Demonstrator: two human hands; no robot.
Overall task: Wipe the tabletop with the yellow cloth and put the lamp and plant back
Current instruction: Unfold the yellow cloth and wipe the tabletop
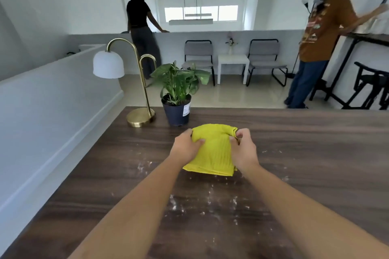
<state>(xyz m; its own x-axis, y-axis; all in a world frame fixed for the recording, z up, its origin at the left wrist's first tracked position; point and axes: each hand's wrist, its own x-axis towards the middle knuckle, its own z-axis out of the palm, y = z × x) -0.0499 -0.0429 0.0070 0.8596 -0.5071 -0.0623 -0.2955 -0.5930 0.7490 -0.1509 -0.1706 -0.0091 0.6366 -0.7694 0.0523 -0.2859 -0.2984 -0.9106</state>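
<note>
A folded yellow cloth [212, 151] is held over the middle of the dark wooden tabletop [315, 153]. My left hand [186, 146] grips its left edge and my right hand [242, 149] grips its right edge, both closed on the fabric. White powdery specks [210, 200] lie scattered on the wood below and around the cloth. A brass lamp [140, 115] with a white dome shade [108, 65] stands at the table's far left corner. A green plant in a dark pot [177, 111] stands just right of the lamp, behind the cloth.
A white half wall [52, 111] runs along the table's left side. Beyond the far edge are two grey chairs [199, 57], a small white side table [232, 62], a black bar table with stool [370, 82], and two standing people [317, 38].
</note>
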